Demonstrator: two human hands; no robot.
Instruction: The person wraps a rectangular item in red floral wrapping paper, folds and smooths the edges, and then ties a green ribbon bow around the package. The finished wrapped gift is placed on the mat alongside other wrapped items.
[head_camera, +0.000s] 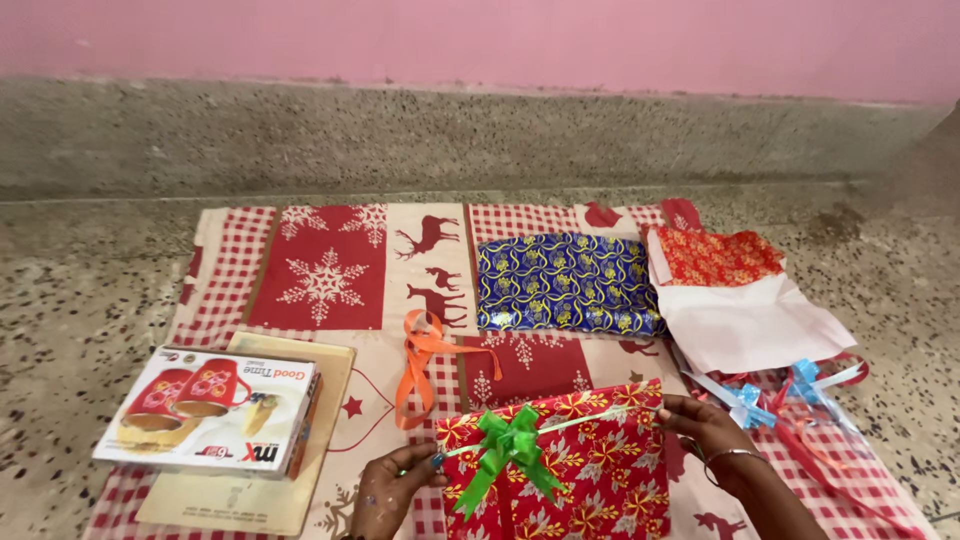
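1. Patchwork cloth (325, 275), red and cream with snowflake, reindeer and check panels, is spread flat on the speckled floor (80, 290) below a pink wall (480, 35); every other item lies on it.
2. Red wrapped gift (585, 470), patterned with gold and green flowers, sits at the near edge of the cloth between the two hands. A pale green ribbon strand (590, 418) runs taut across its top edge, with a bright green bow (508, 447) on its left half.
3. White sheet (755, 320), plain side up with a red floral corner folded over, lies at the right of the cloth.
4. Blue-and-gold wrapped package (565, 283), rectangular, lies beyond the gift, near the cloth's centre.
5. Mug box (210, 408), white with a picture of two red cups and a red label strip, rests on a tan board (300, 440) at the left.
6. Orange ribbon (425, 360), looped loosely, lies between box and gift.
7. Blue ribbon bows (775, 395) and red strands lie tangled at the far right.
8. Right hand (705, 425), a bangle at its wrist, has its fingertips closed on the strand's right end.
9. Left hand (390, 490) has its fingers pinched on the strand's left end.
10. Hazards, as judged: uneven pull could drag the bow off centre; a hard tug could snap the thin strand or crease the paper; slack could let the strand slip off the upper edge.
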